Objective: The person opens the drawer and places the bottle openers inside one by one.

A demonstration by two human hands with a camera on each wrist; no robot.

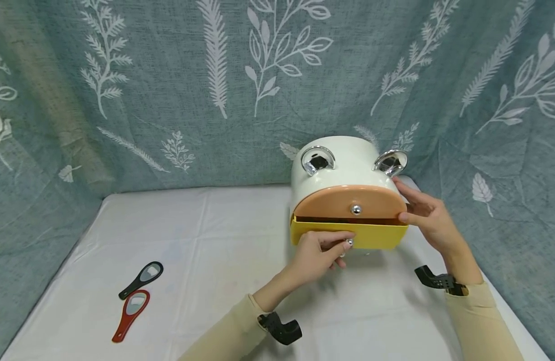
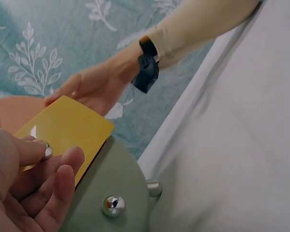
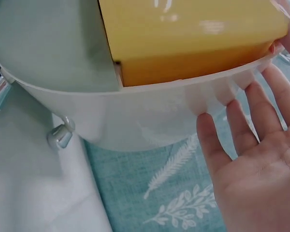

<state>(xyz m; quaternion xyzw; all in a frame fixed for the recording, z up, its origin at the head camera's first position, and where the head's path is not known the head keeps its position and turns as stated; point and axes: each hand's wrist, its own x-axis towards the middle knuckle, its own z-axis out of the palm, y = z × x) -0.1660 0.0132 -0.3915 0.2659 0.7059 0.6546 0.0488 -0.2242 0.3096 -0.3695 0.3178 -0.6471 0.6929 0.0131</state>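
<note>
Left sleeve: nearest my camera
Left hand: pinches knob
Right hand: fingers extended against cabinet
Yellow drawer: I'd slide it straight

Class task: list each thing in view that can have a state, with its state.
Yellow drawer: partly open
Orange drawer: closed
Green drawer: closed
White cabinet: upright
Black magnifier: lying flat
Red magnifier: lying flat
Left hand: pinching the yellow drawer's knob
Right hand: touching the white cabinet

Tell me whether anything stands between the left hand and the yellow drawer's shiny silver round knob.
Nothing visible does: the left hand pinches the shiny silver round knob on the glossy yellow rectangular drawer front.
</note>
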